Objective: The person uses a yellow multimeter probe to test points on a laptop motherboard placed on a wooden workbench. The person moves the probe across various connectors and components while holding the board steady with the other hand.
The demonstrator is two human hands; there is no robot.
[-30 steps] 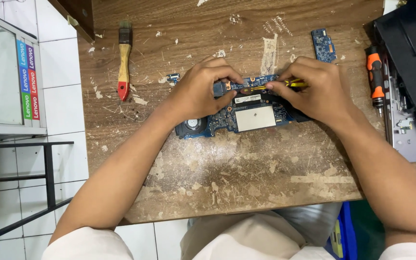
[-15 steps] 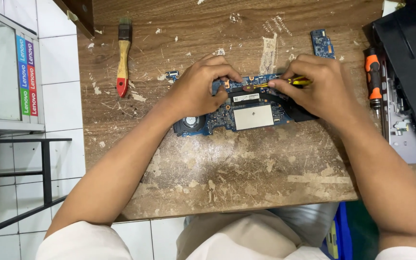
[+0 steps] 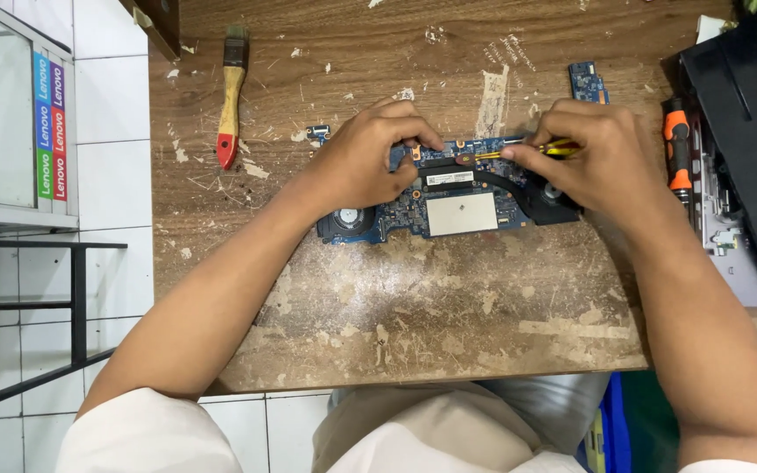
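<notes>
In the head view, a blue laptop circuit board (image 3: 449, 197) is lying flat at the centre of the frame on a worn, scratched wooden surface (image 3: 449, 307). A pale square plate is sitting in the middle of the board, a round fan is showing at its lower left end, and a dark fan housing is sitting at its right end.

The left hand (image 3: 365, 162) is reaching in from the lower left and is resting on the left half of the board, its fingers curled down and pressing on the board's upper edge. The right hand (image 3: 597, 162) is coming in from the lower right and is clenched around a small yellow-handled screwdriver (image 3: 536, 149), pinching it between thumb and fingertips. The screwdriver is lying nearly level, its tip pointing left toward the top edge of the board, near a copper-coloured spot there.

In the upper left of the frame, a paintbrush (image 3: 230, 96) with a wooden handle and red end is lying on the surface, well apart from the board. A small blue board piece (image 3: 587, 81) is lying in the upper right, above the right hand. At the right edge, an orange-and-black screwdriver (image 3: 678, 144) is lying beside a dark laptop case (image 3: 746, 131).
</notes>
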